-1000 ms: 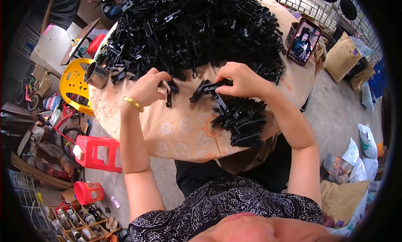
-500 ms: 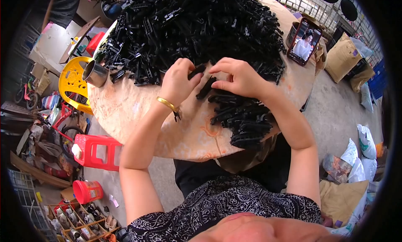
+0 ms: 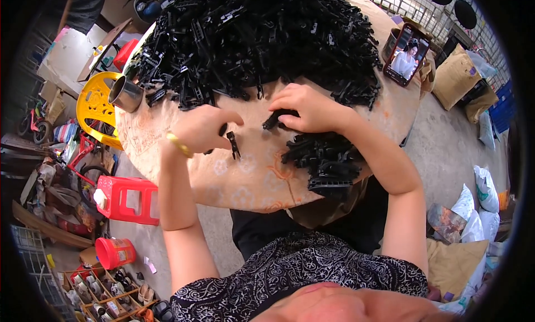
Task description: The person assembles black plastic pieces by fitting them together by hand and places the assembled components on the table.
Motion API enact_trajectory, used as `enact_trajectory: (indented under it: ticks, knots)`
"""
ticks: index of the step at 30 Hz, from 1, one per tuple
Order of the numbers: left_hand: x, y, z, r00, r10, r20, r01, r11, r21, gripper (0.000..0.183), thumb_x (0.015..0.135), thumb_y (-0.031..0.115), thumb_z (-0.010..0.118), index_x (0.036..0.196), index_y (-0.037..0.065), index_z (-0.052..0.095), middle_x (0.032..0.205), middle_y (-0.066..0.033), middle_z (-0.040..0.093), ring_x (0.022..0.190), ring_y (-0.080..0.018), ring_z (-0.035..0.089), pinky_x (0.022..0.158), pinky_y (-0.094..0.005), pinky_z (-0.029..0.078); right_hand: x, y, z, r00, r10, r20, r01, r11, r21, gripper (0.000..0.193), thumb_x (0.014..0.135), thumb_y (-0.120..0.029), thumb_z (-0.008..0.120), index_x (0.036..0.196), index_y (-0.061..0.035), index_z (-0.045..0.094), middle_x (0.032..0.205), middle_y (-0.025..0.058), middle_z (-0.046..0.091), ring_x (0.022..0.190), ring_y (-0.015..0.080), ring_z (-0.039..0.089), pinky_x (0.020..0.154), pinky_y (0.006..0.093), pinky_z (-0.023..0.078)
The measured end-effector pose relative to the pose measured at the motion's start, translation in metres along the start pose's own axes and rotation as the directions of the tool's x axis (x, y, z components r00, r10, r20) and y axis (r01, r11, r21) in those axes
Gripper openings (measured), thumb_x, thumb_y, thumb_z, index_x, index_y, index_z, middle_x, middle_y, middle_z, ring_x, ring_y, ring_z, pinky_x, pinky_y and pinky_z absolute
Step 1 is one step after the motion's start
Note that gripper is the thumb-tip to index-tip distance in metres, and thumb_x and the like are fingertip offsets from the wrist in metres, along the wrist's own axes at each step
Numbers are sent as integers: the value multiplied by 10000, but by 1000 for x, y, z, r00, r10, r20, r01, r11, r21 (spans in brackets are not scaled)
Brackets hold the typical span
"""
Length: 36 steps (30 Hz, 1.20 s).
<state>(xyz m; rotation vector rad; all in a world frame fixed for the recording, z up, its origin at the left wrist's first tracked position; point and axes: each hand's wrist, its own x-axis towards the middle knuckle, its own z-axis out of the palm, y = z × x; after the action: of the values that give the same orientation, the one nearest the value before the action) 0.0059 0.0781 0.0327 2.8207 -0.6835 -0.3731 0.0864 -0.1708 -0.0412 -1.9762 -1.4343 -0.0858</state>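
Note:
My left hand (image 3: 203, 129), with a gold bangle at the wrist, curls over the table with its index finger reaching out. Dark bits of black clips show at its fingers and under its palm, mostly hidden. At its fingertips is a small black clip (image 3: 233, 145); whether they touch it I cannot tell. My right hand (image 3: 309, 107) closes its thumb and fingers round a black clip (image 3: 273, 120), just above a neat stack of black clips (image 3: 329, 160) at the near right edge. A large heap of loose black clips (image 3: 251, 40) covers the table's far side.
The round table has a peach patterned cloth (image 3: 223, 191). A metal cup (image 3: 126, 94) stands at its left edge, and a phone (image 3: 407, 55) leans at the right. Around the table are a yellow chair (image 3: 95, 113), a red stool (image 3: 125, 199), a red bucket (image 3: 115, 252) and filled sacks (image 3: 457, 76).
My left hand has moved left and nearer to me, away from the right hand, beside the small clip. My right hand has shifted slightly and closed on a clip.

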Motion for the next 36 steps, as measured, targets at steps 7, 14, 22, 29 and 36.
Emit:
enact_trajectory:
  ticks: [7, 14, 22, 29, 36]
  knots:
    - [26, -3, 8, 996, 18, 91, -11, 997, -78, 202, 681, 199, 724, 815, 60, 665, 731, -121, 651, 702, -286, 625, 644, -361, 485, -6, -4, -10, 999, 12, 38, -15, 998, 64, 274, 762, -216, 677, 987, -59, 669, 801, 115, 644, 813, 288, 611, 727, 359, 494]
    - [68, 2, 40, 897, -164, -410, -143, 771, -621, 159, 815, 104, 679, 911, -14, 634, 787, -74, 677, 712, -102, 618, 635, -251, 495, 1, -21, -10, 941, 125, -314, -39, 963, 267, 306, 762, -114, 694, 1058, -55, 644, 949, 126, 622, 825, 268, 626, 713, 337, 513]
    - [78, 16, 49, 928, -321, -187, -62, 363, -930, 214, 878, 188, 638, 967, -6, 622, 810, -52, 657, 675, -104, 607, 633, -233, 513, -7, -8, -24, 889, 116, -442, -74, 991, 111, 211, 728, -26, 711, 933, -10, 668, 826, 119, 637, 704, 219, 639, 632, 276, 516]
    - [72, 11, 52, 907, -406, -112, -201, -181, -963, 248, 932, 180, 554, 1077, -18, 592, 1012, -105, 626, 885, -203, 630, 832, -319, 551, -6, -13, -28, 792, 477, -381, -140, 749, 647, 180, 832, 24, 621, 1007, 21, 664, 886, 61, 673, 767, 85, 620, 668, 210, 512]
    - [73, 25, 59, 886, -421, -196, -314, -233, -920, 257, 940, 158, 536, 1115, -28, 570, 1045, -114, 619, 944, -205, 623, 874, -327, 531, -8, -14, -28, 843, 471, -258, -321, 827, 461, 138, 871, -20, 591, 993, 20, 642, 766, 35, 651, 601, 48, 561, 536, 183, 467]
